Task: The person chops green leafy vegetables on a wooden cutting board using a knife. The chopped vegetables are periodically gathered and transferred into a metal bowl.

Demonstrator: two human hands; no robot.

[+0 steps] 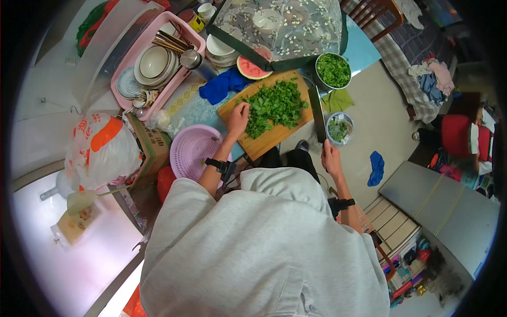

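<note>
A wooden cutting board [256,147] lies on the table, with a heap of chopped leafy greens [275,107] spread over it. My left hand [238,119] is at the heap's left edge, fingers curled against the leaves; whether it pinches any is hidden. My right hand [332,159] grips the handle of a cleaver [317,113]. Its broad dark blade is held off the board's right side, pointing away from me. Beyond the blade, a metal pot [334,70] is filled with chopped greens. A waste bin [340,128] with scraps inside is on the floor right of the blade.
A purple plastic colander [194,152] is left of the board. A cut watermelon [253,68], a blue cloth [225,85] and a steel thermos [198,63] are behind it. Beyond them are a pink dish basket [158,104] and a mesh food cover [277,27].
</note>
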